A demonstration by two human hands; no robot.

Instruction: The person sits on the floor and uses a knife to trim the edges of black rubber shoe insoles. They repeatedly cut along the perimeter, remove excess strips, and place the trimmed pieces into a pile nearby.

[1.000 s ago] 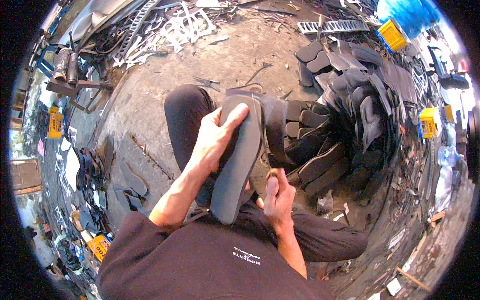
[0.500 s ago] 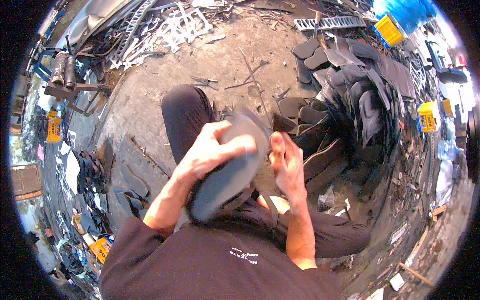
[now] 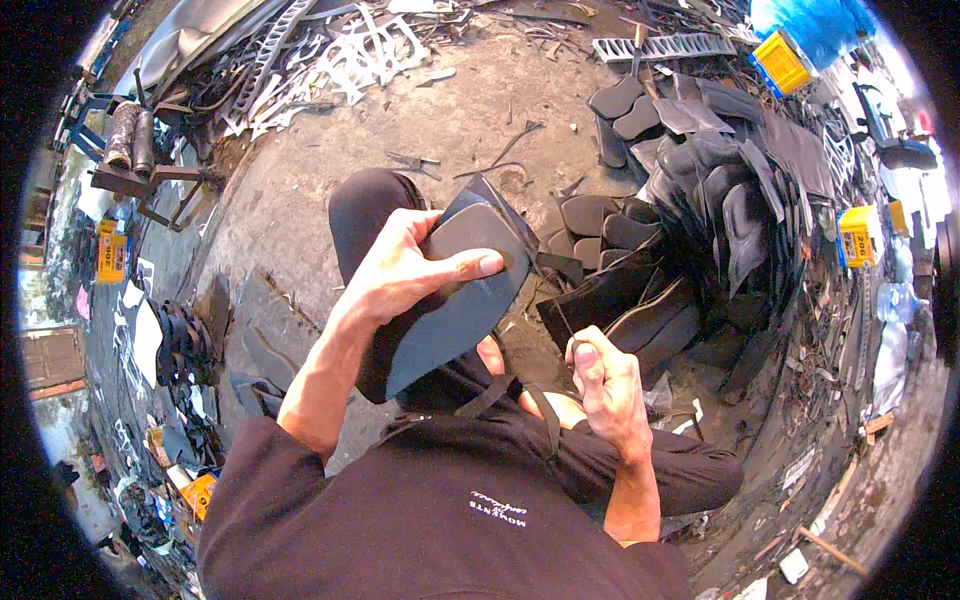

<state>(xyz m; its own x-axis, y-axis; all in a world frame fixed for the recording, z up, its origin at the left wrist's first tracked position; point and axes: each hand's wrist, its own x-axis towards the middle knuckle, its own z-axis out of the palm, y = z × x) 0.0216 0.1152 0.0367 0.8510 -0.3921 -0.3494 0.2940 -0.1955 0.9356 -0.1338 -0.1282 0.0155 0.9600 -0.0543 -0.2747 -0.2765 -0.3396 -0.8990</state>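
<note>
My left hand (image 3: pixel 415 270) grips a dark grey shoe sole (image 3: pixel 450 310), its thumb pressed on the upper face and its fingers underneath. Behind the sole lies a black sheet (image 3: pixel 485 200) whose corner juts past the rounded far end. Apart from it, lower and to the right, my right hand (image 3: pixel 608 385) is closed in a fist. A thin dark sliver shows at its thumb side, but the fist hides what it belongs to. Both hands are above my crossed legs, near a dark strap (image 3: pixel 545 420).
A large heap of black soles (image 3: pixel 730 190) lies on the right. White cut-out scraps (image 3: pixel 370 50) cover the far left floor, and a small plier-like tool (image 3: pixel 412 162) lies ahead. Yellow boxes (image 3: pixel 858 237) stand at the sides. A metal frame (image 3: pixel 145 180) stands at left.
My right hand has moved down and right, away from the sole's edge. The sole, blurred before, is now steadier, and the black sheet's corner shows more plainly.
</note>
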